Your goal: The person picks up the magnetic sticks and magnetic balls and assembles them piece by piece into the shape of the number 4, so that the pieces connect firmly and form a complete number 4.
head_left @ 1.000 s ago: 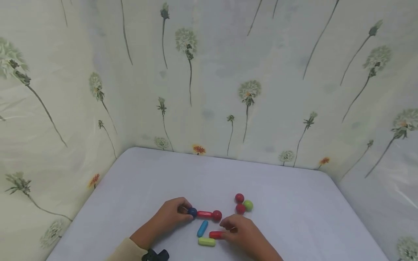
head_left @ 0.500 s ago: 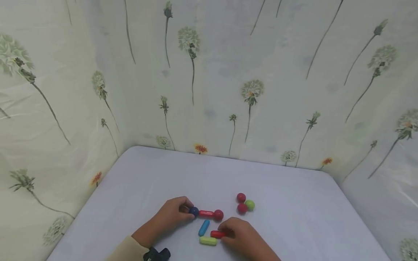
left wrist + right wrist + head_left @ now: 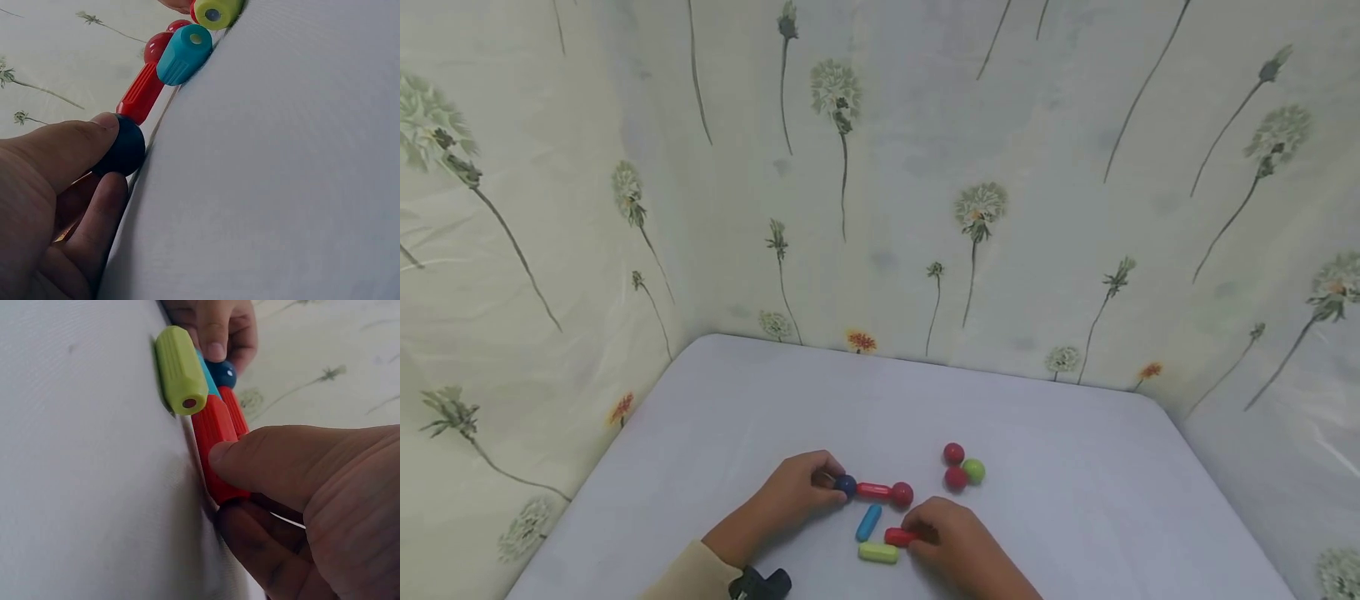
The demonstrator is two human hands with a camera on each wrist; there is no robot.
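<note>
My left hand (image 3: 803,490) pinches a dark blue ball (image 3: 126,149) between thumb and fingers. That ball joins a red ribbed rod (image 3: 874,491), whose other end meets a red ball (image 3: 902,494); all three lie in a row. My right hand (image 3: 951,542) grips the right end of a second red rod (image 3: 215,434), thumb on its side. A blue rod (image 3: 868,523) lies slantwise between the row and a yellow-green rod (image 3: 878,552). The yellow-green rod sits just left of the gripped red rod, near its end. A round dark spot shows in its end face (image 3: 189,403).
Beyond the right hand, two red balls, one farther (image 3: 953,453) and one nearer (image 3: 956,478), rest beside a green ball (image 3: 973,472). All lie on a white tabletop (image 3: 1075,500). A flower-printed curtain (image 3: 880,167) stands behind the far edge and sides.
My right fingers have closed on the end of the second red rod. My left hand stays at the blue ball. The view has shifted slightly.
</note>
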